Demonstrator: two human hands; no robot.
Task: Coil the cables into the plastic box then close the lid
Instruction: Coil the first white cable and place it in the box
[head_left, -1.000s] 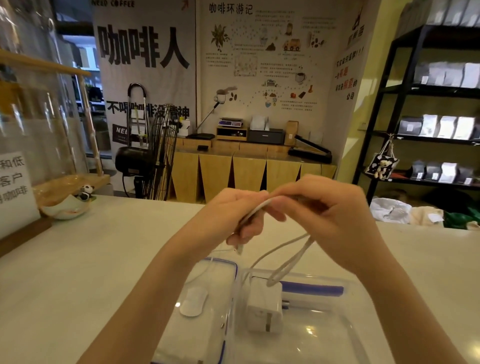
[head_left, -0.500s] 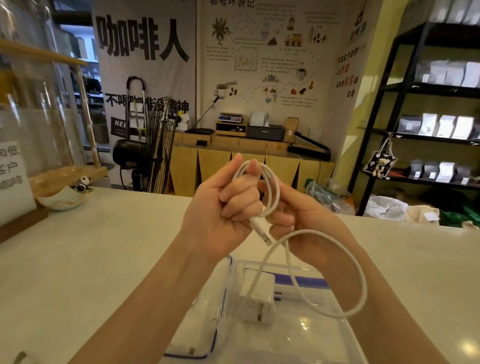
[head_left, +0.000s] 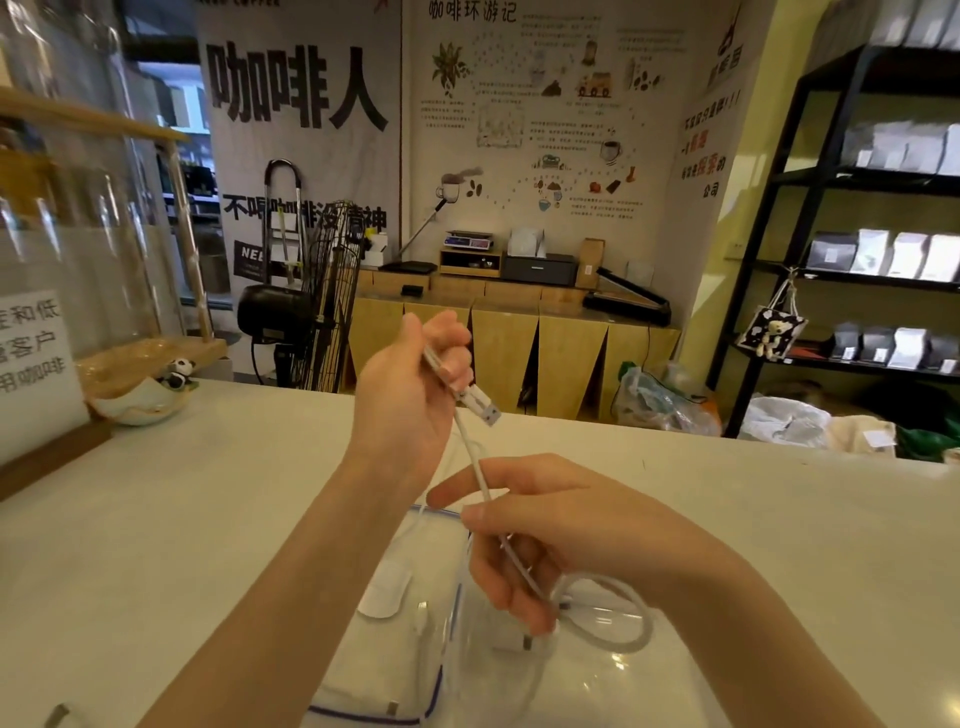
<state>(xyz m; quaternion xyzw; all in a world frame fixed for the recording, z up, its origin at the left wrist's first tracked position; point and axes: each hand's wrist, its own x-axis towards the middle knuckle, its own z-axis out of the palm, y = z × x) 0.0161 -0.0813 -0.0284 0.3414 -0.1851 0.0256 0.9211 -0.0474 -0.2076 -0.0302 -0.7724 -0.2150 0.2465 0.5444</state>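
- Since the earlier frame the hands split apart: loops around the left fingers are gone, cable (head_left: 475, 457) now stretched straight between both hands.
- Left hand (head_left: 410, 395) raised above the plastic box (head_left: 597, 670), fingers clenched on the cable just behind the USB plug (head_left: 485, 408).
- Right hand (head_left: 561, 535) directly over the box, fingers pinching the cable lower down; remaining slack curves into the box.
- Lid (head_left: 384, 649) lies open, left of the box, touching it.
- White charger inside the box, mostly hidden by the right hand.
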